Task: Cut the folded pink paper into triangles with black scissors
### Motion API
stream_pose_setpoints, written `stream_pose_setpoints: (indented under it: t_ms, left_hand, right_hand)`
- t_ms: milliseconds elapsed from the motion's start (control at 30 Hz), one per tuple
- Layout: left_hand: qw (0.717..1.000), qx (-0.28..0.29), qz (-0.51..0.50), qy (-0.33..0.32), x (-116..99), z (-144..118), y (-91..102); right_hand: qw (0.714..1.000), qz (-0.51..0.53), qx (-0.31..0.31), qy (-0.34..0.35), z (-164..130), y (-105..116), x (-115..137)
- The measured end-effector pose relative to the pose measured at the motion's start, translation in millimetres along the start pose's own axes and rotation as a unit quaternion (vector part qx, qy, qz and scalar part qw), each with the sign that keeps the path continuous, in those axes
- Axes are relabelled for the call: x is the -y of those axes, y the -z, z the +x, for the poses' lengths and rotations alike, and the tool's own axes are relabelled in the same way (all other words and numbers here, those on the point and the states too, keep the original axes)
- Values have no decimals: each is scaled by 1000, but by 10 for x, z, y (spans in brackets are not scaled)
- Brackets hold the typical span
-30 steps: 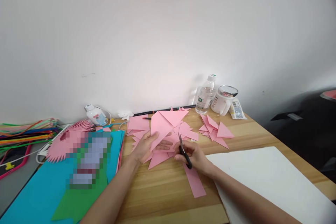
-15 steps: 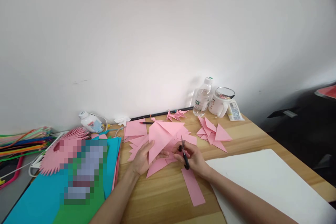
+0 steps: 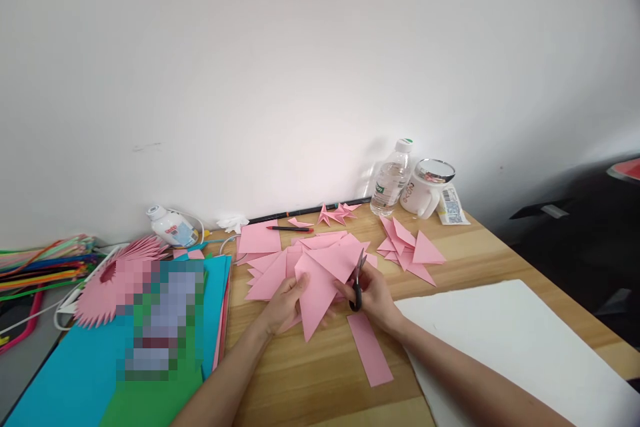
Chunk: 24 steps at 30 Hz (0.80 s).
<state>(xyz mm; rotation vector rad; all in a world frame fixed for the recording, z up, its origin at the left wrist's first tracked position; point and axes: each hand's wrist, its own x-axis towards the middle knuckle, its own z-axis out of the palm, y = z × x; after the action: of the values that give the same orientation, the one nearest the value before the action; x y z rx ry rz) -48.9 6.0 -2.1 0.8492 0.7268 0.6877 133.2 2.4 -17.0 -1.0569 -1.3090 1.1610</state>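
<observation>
A folded sheet of pink paper [image 3: 320, 283] is pinched in my left hand [image 3: 286, 305], thumb on top, one corner pointing down toward me. My right hand [image 3: 373, 299] is closed round black-handled scissors [image 3: 358, 283], blades pointing up, beside the paper's right edge; whether its fingers also touch the paper is hard to make out. Several folded pink triangles [image 3: 270, 278] lie in a pile behind and under my hands. Just below my right hand a pink paper strip [image 3: 371, 353] rests on the wooden table [image 3: 300, 393].
More pink pieces [image 3: 407, 250] lie right of centre, near a water bottle [image 3: 393, 180] and a white mug [image 3: 424, 193]. A pencil [image 3: 290, 229] lies at the back. Coloured sheets [image 3: 65, 373] cover the left; a white board [image 3: 500, 347] lies at right.
The folded pink sheet has turned and shifted slightly right, its corner now hanging lower. My right hand with the scissors has moved up and right, close to the paper's edge.
</observation>
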Motion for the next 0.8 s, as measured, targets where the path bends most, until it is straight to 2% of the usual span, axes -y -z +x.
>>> stream_pose_setpoints:
  t_ms: [200,333,567,733,800]
  left_hand:
    - [997,-34,65,1,-52,-29,-23]
    - [993,-63,95,-15,-97,-46,-35]
    - [983,-93,150,-44,-193,-61,-43]
    - [979,-109,161,-66,-278,-97,-63]
    - [976,-127,154,-84,-318,-105,-30]
  right_hand:
    - [990,-48,-127,31,25,103,29]
    - [986,-27,-166,12,30,147,53]
    - [986,16,-163,9,56,126,20]
    - [986,-10,-167,5,49,82,56]
    - [989,-5,-147,19,12,58,72]
